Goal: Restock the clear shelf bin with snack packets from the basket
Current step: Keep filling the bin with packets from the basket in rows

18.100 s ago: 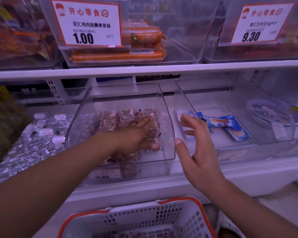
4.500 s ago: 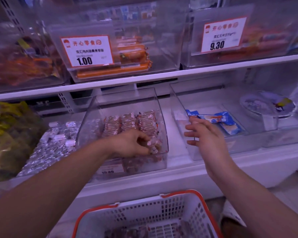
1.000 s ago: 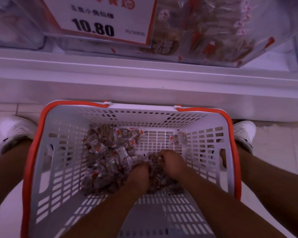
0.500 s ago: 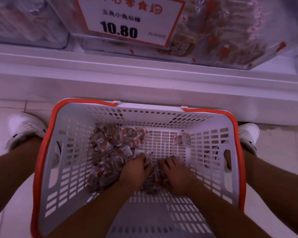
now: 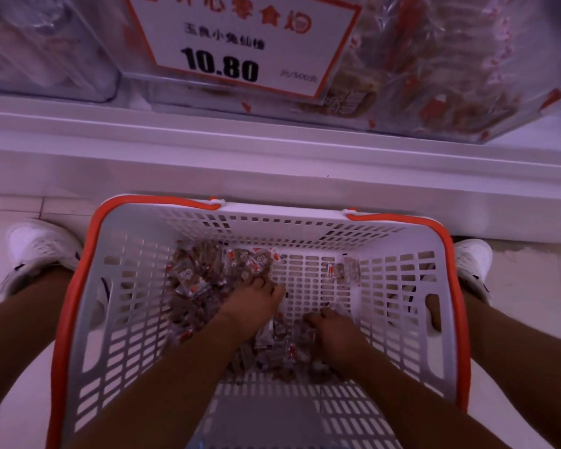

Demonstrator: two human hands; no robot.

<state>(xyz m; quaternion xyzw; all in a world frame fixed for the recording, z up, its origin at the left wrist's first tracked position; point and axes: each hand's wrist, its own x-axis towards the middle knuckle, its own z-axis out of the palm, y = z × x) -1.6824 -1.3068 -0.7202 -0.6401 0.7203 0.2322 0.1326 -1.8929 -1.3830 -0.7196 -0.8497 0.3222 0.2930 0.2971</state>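
- Left hand down in the basket, palm down on the snack packets, fingers spread a little and reaching far over the heap; curl of the fingertips around any packet cannot be told.
- Right hand also in the basket, nearer and to the right of the left, knuckles up, fingers bent down into the packets at the near middle; whether closed on a packet cannot be told.
- Hands apart, a strip of packets and bare basket floor between them.
- Snack packets, small, clear-wrapped, brown with red and white marks, piled mostly in the left and near-middle part of the basket; a few loose ones lying apart at the far right.
- Basket, white slotted plastic with an orange rim, standing on the floor between two bare legs, just near of the shelf base.
- White shoes at either side: one at the left, one at the right.
- Above and far, white shelf edge running left to right.
- On the shelf, clear shelf bin with packets visible through its wall, a price label reading 10.80 on its front.
- Another clear bin to the far left, contents blurred.
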